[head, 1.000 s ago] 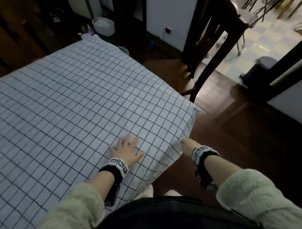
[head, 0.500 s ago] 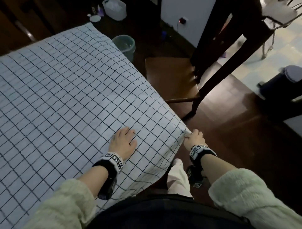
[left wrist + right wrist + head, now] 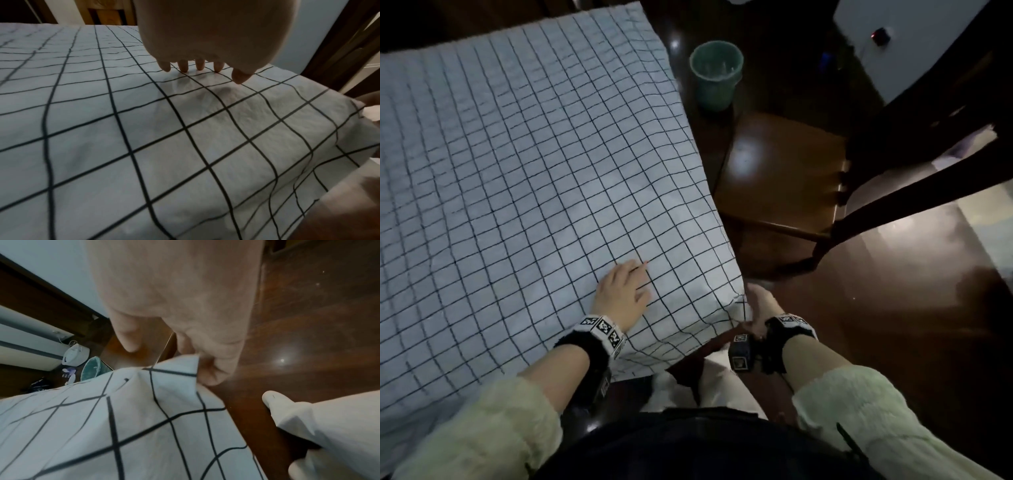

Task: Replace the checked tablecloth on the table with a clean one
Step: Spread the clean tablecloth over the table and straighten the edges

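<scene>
A white tablecloth with a black grid [image 3: 517, 171] [image 3: 185, 146] [image 3: 123, 426] covers the table and hangs over its near right corner. My left hand [image 3: 621, 293] [image 3: 202, 68] lies flat on the cloth close to that corner, fingers straight, tips pressing down. My right hand [image 3: 755, 308] [image 3: 197, 368] is just off the corner and pinches the cloth's corner tip between curled fingers, with the thumb held apart from it. The table itself is hidden under the cloth.
A dark wooden chair [image 3: 791, 171] stands right of the table, close to the corner. A green bin [image 3: 716, 73] [image 3: 91, 369] sits on the dark wood floor beyond it. My light trouser leg and foot [image 3: 308, 418] are near the corner.
My view has tilted down and left. The right hand has moved from the hanging side up to the corner and taken hold of the tip. The left hand's fingers have drawn together.
</scene>
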